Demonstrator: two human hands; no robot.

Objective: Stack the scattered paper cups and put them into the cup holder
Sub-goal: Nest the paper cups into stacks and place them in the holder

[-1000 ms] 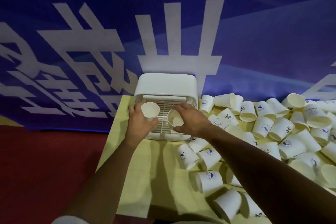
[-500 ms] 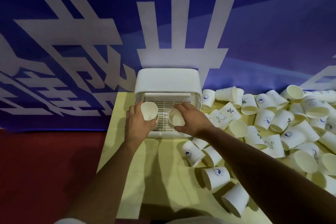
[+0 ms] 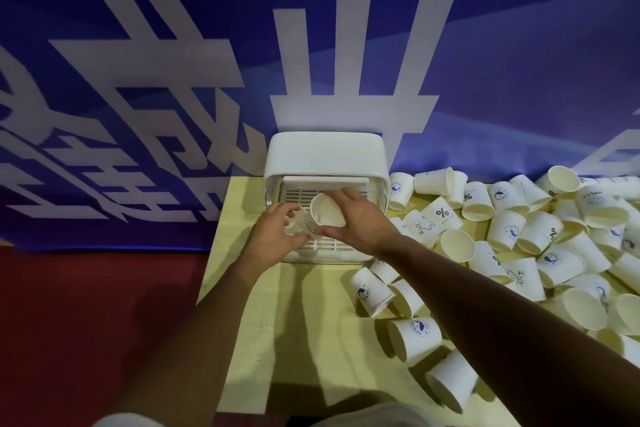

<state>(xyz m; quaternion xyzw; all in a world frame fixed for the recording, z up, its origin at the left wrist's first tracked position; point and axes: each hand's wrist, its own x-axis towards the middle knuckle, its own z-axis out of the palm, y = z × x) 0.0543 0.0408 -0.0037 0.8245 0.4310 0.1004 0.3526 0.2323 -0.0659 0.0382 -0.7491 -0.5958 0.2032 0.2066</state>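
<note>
We're facing a big blue banner (image 3: 519, 62), red floor (image 3: 86, 322) to our left, and a yellow table (image 3: 304, 340) carrying the white cup holder (image 3: 325, 152) dead ahead at its far edge, with the loose cup pile (image 3: 519, 229) sprawling to our right. Both hands are hovering right over the holder's grate (image 3: 301, 192): left hand (image 3: 273, 236) is curling round one paper cup (image 3: 296, 222), right hand (image 3: 360, 218) is gripping a second cup (image 3: 325, 211), mouth tilting toward us, base pointing left at the first. They're touching; we're reading the nesting axis as right-to-left, seating depth unclear.
</note>
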